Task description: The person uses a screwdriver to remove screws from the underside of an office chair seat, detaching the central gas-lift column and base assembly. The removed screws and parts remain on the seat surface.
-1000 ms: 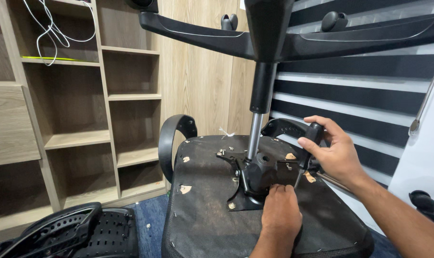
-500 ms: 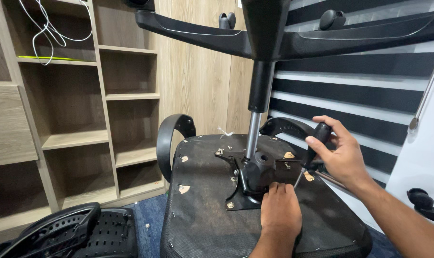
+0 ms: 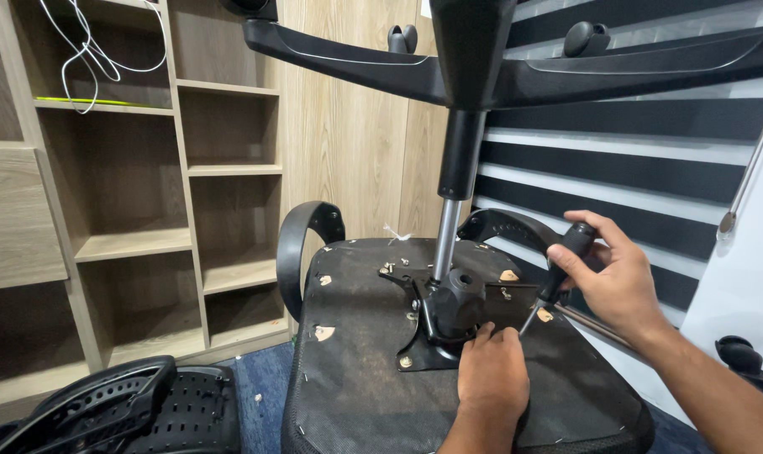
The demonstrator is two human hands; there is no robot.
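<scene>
Your right hand [image 3: 613,282] was closed around the black handle of a screwdriver [image 3: 558,273], fingers wrapped firmly, thumb along the top. The tool slanted down and to the left from your fist, its metal tip landing just beside your left hand [image 3: 491,374] at the right edge of the black mounting plate [image 3: 423,340]. Your left hand lay knuckles-up on the underside of the overturned chair seat [image 3: 356,378], fingers bent and pressed against the plate's near edge; whether they pinched anything I could not tell, since the fingertips were hidden. The plate sat in the middle of the seat, with the metal column [image 3: 445,235] rising from it to the star-shaped base [image 3: 566,71] overhead. One armrest [image 3: 302,240] curved up at the seat's left side. Wooden shelves [image 3: 138,244] stood to the left, and a black perforated chair back [image 3: 138,403] lay on the floor below them.
</scene>
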